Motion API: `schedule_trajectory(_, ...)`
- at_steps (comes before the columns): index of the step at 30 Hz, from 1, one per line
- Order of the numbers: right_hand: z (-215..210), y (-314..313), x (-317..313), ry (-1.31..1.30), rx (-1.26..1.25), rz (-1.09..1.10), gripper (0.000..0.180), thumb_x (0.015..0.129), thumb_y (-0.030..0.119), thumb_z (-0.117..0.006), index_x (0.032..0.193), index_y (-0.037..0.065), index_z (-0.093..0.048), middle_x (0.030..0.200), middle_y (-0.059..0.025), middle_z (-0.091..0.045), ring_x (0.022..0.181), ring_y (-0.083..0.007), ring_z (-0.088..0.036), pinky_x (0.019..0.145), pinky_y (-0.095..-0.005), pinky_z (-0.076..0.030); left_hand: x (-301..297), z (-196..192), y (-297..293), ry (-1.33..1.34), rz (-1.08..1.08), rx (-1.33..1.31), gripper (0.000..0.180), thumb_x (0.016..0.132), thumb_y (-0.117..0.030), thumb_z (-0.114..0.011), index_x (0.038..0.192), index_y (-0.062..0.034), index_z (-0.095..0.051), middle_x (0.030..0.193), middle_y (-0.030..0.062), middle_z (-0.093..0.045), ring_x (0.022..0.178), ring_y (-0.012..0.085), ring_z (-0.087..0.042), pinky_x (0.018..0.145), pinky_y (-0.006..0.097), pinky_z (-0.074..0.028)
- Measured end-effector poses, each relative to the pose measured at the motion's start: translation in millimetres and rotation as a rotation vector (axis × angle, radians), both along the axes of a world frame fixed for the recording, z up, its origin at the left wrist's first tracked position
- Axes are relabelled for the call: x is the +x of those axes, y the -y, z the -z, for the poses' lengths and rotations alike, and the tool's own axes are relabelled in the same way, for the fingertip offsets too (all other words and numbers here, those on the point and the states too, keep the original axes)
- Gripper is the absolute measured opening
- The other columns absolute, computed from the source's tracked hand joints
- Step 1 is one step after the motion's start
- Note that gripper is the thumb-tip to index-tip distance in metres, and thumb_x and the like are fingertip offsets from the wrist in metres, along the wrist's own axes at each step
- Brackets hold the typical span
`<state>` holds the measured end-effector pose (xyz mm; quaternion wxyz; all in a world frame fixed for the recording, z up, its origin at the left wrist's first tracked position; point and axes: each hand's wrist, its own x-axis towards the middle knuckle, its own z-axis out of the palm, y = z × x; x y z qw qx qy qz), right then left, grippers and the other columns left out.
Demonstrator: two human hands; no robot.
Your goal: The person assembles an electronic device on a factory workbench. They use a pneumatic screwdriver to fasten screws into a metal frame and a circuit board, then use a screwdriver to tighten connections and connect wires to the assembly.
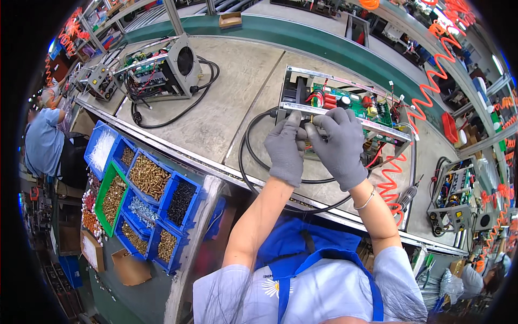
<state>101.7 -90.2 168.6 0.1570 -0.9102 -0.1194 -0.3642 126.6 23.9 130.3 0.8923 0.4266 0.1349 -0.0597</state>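
An open metal-framed electrical unit [350, 100] lies on the bench in front of me, showing green circuit boards, red parts and wires. My left hand [285, 148], in a grey glove, is at its near left corner, fingers closed by the metal rail. What those fingers hold is mostly hidden; something dark shows beside them. My right hand [342, 143], also gloved in grey, meets the left with thumb and forefinger pinched. A tiny brass-coloured fitting [311, 119] shows at these fingertips. A black power cable [249, 143] loops from the unit around the left hand.
Blue bins and a green bin [111, 197] of brass fittings and small parts stand at lower left. Another unit [162, 73] with a coiled cable sits further left. A red coiled hose [389, 186] and a power screwdriver [408, 195] are at right. Other people work at both sides.
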Motion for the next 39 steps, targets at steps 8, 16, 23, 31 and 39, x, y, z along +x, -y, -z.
schedule_trajectory(8,-3,-1,-4,-0.031,0.043,0.027,0.014,0.077,0.023,-0.076,0.079,0.013,-0.068,0.081,-0.0048,-0.056,0.082,-0.0259,-0.056,0.069,-0.0399,-0.044,-2,0,0,0.002,0.014,-0.007,0.028,0.092,-0.03,-0.071,0.074,-0.0106,-0.064,0.057,-0.002,-0.056,0.04,0.0035,-0.04,0.035,0.021,-0.026)
schedule_trajectory(16,-1,5,-4,-0.057,0.056,0.006,0.014,0.077,0.023,-0.077,0.079,0.012,-0.068,0.082,-0.0052,-0.057,0.083,-0.0266,-0.056,0.071,-0.0404,-0.045,-11,-10,-20,0.229,0.015,0.328,0.028,0.093,-0.031,-0.069,0.092,-0.0029,-0.071,0.062,-0.0023,-0.058,0.046,0.0061,-0.049,0.043,0.02,-0.037)
schedule_trajectory(23,-1,19,6,0.121,0.13,-0.081,0.015,0.075,0.019,-0.077,0.087,0.013,-0.068,0.087,-0.0047,-0.06,0.084,-0.0258,-0.057,0.073,-0.0385,-0.045,64,-74,-56,1.13,0.336,1.337,0.03,0.084,-0.031,-0.072,0.102,-0.0073,-0.074,0.08,0.0093,-0.068,0.067,0.0157,-0.063,0.063,0.031,-0.05)
schedule_trajectory(31,9,43,41,0.166,0.133,0.083,0.017,0.084,0.022,-0.075,0.093,0.012,-0.066,0.079,-0.0063,-0.066,0.063,-0.0232,-0.066,0.055,-0.0343,-0.051,133,-78,-8,0.967,1.275,1.214,0.037,0.083,-0.034,-0.074,0.095,0.0009,-0.073,0.078,0.0078,-0.069,0.075,0.0147,-0.062,0.072,0.031,-0.05)
schedule_trajectory(39,10,44,39,0.15,0.223,0.076,0.019,0.084,0.022,-0.077,0.095,0.012,-0.067,0.072,-0.0066,-0.066,0.059,-0.0174,-0.065,0.053,-0.0302,-0.049,133,-79,-2,0.942,1.304,1.329,0.044,0.087,-0.04,-0.072,0.087,0.0041,-0.071,0.069,0.0055,-0.064,0.067,0.0123,-0.056,0.064,0.031,-0.047)
